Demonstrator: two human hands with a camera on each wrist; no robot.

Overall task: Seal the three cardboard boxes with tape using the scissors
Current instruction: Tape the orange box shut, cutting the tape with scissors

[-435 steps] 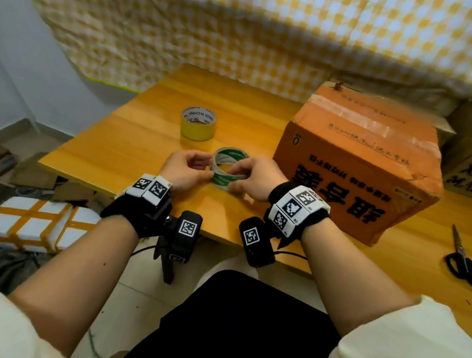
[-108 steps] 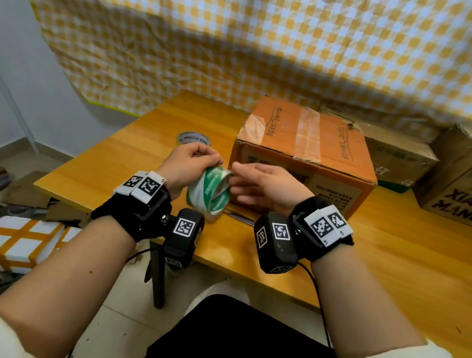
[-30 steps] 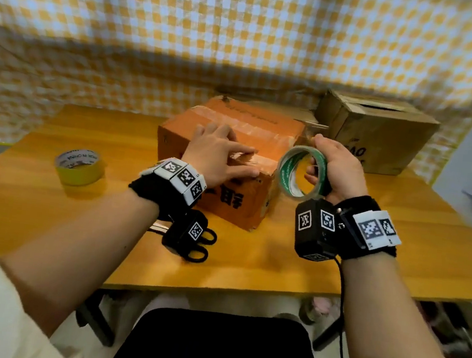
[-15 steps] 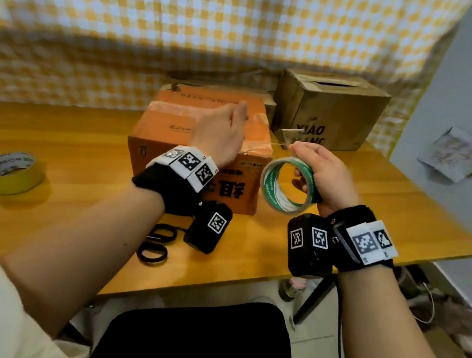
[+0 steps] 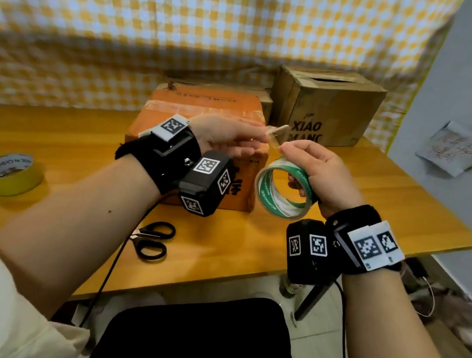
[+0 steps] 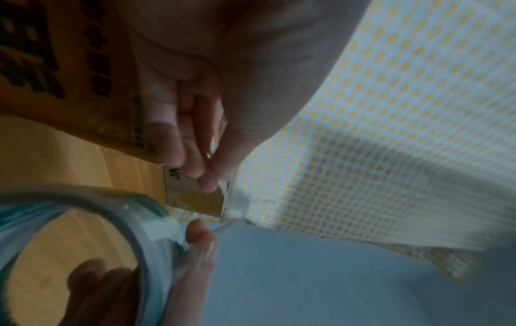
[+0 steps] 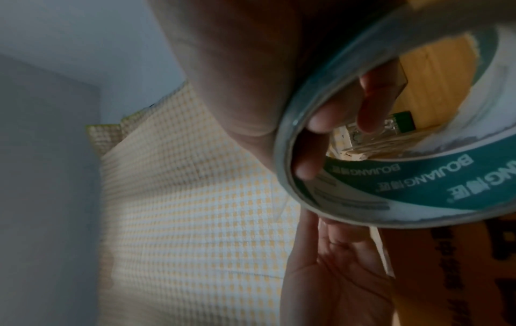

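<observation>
My right hand grips the clear tape roll with the green core in the air in front of the orange box, with fingers curled through the core. My left hand pinches the roll's free end just above the roll; the left wrist view shows the fingertips closed on that strip. The orange box has tape across its top. A brown box printed XIAO MANG stands behind it on the right with its top slot open. Black scissors lie on the table under my left forearm.
A yellow tape roll sits on the wooden table at the far left. Part of a third box shows between the orange and brown boxes. A checked cloth hangs behind. The table's right edge is near a grey wall.
My left hand has come off the top of the orange box and taken hold of the tape's free end. The right hand has kept the roll beside the box's right corner.
</observation>
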